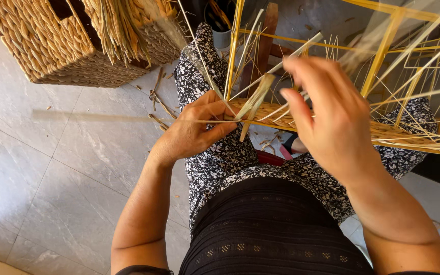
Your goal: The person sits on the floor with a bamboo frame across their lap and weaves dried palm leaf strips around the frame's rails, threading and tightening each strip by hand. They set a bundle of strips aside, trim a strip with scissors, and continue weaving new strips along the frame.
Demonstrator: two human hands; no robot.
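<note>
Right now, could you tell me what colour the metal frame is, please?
Yellow; the frame shows best in the head view.

Left hand (194, 127): forearm reaching forward, fingers curled, thumb and fingertips pinched closed. Right hand (327, 117): raised higher, back toward the camera, fingers loosely bent and blurred, forearm entering from lower right; grip state unclear.

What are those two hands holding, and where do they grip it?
The left hand pinches pale straw strands against the woven strip. The right hand pulls strands near their upper lengths; exact grip is blurred.
</note>
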